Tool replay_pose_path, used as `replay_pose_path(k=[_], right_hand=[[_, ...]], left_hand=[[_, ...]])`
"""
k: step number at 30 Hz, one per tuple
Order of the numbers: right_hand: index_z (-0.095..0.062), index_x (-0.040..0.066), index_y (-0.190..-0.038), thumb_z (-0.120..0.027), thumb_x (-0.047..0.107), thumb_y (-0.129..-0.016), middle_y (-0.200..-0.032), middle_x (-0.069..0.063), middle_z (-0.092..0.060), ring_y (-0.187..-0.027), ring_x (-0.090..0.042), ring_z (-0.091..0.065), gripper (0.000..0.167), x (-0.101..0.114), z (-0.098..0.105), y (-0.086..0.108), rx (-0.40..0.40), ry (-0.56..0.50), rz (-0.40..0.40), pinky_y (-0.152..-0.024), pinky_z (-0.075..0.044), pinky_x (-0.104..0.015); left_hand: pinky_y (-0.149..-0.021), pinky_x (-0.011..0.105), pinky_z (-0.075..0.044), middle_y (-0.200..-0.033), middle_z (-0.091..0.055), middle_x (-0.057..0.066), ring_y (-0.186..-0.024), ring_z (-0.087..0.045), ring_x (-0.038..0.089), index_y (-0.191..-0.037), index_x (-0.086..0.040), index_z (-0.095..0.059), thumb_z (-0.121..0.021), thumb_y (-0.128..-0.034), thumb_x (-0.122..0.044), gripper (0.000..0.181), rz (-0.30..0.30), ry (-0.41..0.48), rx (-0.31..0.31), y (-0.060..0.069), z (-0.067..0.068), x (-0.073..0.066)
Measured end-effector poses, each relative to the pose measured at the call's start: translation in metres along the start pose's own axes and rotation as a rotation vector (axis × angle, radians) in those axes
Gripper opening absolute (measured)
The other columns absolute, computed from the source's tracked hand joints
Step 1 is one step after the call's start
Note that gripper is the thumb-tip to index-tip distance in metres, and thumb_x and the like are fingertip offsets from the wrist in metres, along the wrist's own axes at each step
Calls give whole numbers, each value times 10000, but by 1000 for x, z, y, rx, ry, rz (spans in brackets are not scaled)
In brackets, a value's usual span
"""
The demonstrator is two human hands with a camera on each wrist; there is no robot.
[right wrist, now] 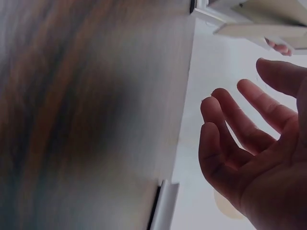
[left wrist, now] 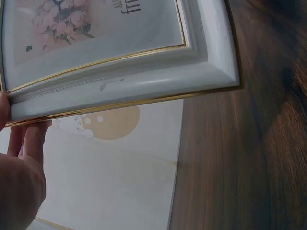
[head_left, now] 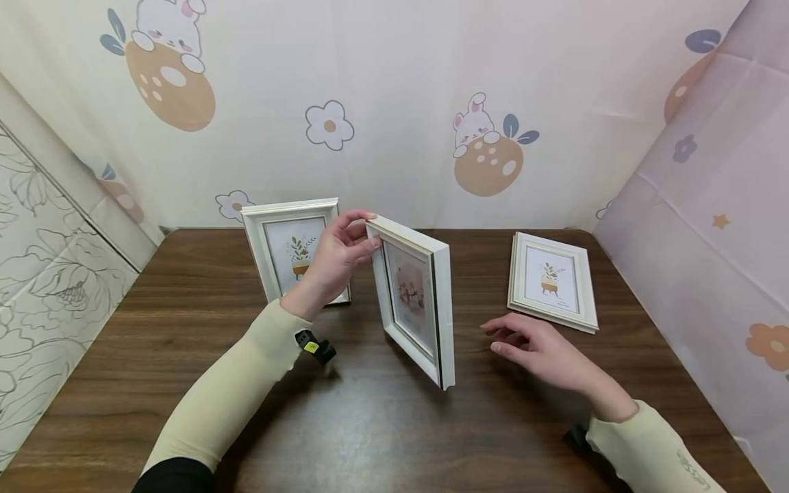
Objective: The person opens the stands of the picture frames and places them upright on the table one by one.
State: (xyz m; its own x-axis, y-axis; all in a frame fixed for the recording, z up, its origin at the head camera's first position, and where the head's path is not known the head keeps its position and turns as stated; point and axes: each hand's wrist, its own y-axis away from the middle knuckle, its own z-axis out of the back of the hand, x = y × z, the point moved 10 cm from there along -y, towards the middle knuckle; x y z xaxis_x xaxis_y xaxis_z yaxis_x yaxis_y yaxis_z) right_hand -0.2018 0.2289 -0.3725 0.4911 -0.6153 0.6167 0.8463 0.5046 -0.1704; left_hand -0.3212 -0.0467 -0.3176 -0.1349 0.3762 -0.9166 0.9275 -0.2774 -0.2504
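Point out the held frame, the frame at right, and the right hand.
Held frame (head_left: 411,291), head view: its flower picture.
Frame at right (head_left: 551,279), head view: its plant picture.
Right hand (head_left: 542,348), head view: back of the hand.

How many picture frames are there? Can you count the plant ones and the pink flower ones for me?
Plant frames: 2 (the standing frame and the lying frame)
Pink flower frames: 1 (the held frame, in the left hand)
Total: 3 picture frames
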Motion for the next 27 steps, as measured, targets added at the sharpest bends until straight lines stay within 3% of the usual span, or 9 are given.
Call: replay_pose_path(k=[9,13,17,23,27], right_hand=[[-665,104,-1192,-675,148,-965,-1096,-24,-696,-905,-99,-644,231,13,-20,-1,47,-119,-15,-784,-536,-298],[-666,101,-1190,-661,150,-975,-1080,-41,-701,-913,-116,-644,220,22,-27,-1,60,-212,-20,-777,-531,-288],[-666,137,-1183,-652,130,-977,-1063,-59,-701,-910,-132,-643,207,34,-31,-2,68,-269,10,-768,-531,-292],[-666,216,-1160,-657,109,-971,-1049,-60,-698,-864,-131,-637,217,40,-27,-9,8,-266,9,-718,-529,-295],[-670,165,-1157,-661,76,-962,-1057,-52,-699,-874,-143,-646,214,39,-21,-16,-61,-285,-4,-703,-537,-297]], left_hand=[[-677,246,-535,-1045,-668,32,-881,-636,132,-1035,-264,-679,-584,-916,150,441,-32,141,23,0,0,-2],[-691,260,-552,-1042,-684,58,-905,-660,155,-1042,-233,-692,-733,-857,-5,297,-58,230,68,1,-4,-4],[-761,311,-571,-1082,-705,110,-977,-696,227,-1064,-208,-693,-797,-780,-128,312,-74,331,143,2,-10,-4],[-858,371,-564,-1104,-700,136,-987,-705,261,-1098,-195,-684,-737,-838,-78,290,-93,402,230,3,-16,-5],[-869,375,-559,-1109,-695,137,-991,-702,262,-1098,-194,-690,-717,-851,-62,282,-98,416,262,4,-19,-6]])
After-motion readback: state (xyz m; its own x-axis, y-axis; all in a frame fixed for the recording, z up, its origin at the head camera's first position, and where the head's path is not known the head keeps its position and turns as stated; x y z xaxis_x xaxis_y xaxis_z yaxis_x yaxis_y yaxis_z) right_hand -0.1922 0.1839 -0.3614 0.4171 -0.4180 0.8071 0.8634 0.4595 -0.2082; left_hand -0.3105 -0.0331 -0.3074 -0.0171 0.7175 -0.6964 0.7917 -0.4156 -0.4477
